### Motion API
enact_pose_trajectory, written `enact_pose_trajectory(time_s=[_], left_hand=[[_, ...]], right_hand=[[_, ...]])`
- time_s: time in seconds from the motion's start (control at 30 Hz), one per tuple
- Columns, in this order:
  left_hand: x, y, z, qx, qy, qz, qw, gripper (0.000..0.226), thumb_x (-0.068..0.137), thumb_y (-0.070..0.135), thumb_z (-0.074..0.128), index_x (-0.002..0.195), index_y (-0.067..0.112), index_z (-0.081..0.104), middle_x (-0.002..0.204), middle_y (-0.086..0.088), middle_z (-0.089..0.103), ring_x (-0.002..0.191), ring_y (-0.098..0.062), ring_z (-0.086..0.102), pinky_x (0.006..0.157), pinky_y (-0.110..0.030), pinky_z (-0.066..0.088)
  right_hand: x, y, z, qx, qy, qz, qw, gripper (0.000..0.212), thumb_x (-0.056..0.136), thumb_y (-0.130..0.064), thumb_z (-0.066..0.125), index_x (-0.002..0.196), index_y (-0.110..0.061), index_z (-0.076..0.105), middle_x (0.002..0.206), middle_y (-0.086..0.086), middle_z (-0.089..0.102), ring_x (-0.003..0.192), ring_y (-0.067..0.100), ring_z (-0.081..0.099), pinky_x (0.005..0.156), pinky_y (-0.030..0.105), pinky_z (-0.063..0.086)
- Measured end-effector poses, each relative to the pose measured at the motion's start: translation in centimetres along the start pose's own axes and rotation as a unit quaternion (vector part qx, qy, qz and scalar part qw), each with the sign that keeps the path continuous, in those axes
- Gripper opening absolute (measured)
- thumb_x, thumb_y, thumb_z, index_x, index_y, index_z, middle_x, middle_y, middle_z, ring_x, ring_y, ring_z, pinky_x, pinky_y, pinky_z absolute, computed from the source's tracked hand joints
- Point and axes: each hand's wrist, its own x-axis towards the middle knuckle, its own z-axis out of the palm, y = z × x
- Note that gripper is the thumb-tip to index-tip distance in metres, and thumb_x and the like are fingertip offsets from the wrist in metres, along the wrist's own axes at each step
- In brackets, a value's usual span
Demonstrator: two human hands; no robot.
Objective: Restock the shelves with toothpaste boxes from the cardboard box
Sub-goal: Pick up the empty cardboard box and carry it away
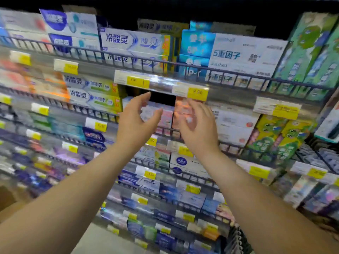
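Both my hands are raised in front of the second shelf from the top. My left hand (136, 121) is open, fingers relaxed, and holds nothing. My right hand (199, 123) is open too, its fingers spread over pink toothpaste boxes (182, 107) stacked on that shelf. Whether the fingers touch them is unclear. More pale pink boxes (166, 116) lie between the two hands. Above these boxes is a dark gap (162, 98) under the upper shelf edge. The cardboard box (7, 198) shows only as a brown corner at the left edge.
Several wire-fronted shelves (128, 57) hold rows of toothpaste boxes with yellow price tags (197, 92) on their rails. White and blue boxes (244, 54) fill the top shelf, green packs (271, 142) stand at the right. The floor (95, 241) shows at the bottom.
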Motion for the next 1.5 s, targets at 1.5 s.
enact_pose_trajectory(time_s=[1.5], left_hand=[[-7.8, -52.2, -65.5, 0.174, 0.203, -0.41, 0.872, 0.031, 0.083, 0.021, 0.069, 0.113, 0.02, 0.061, 0.093, 0.01, 0.063, 0.071, -0.001, 0.056, 0.079, -0.016, 0.047]], right_hand=[[-9.3, -47.6, 72.0, 0.202, -0.512, 0.008, 0.835, 0.04, 0.088, -0.025, 0.06, 0.126, -0.015, 0.054, 0.096, -0.003, 0.056, 0.086, 0.009, 0.051, 0.086, 0.024, 0.042]])
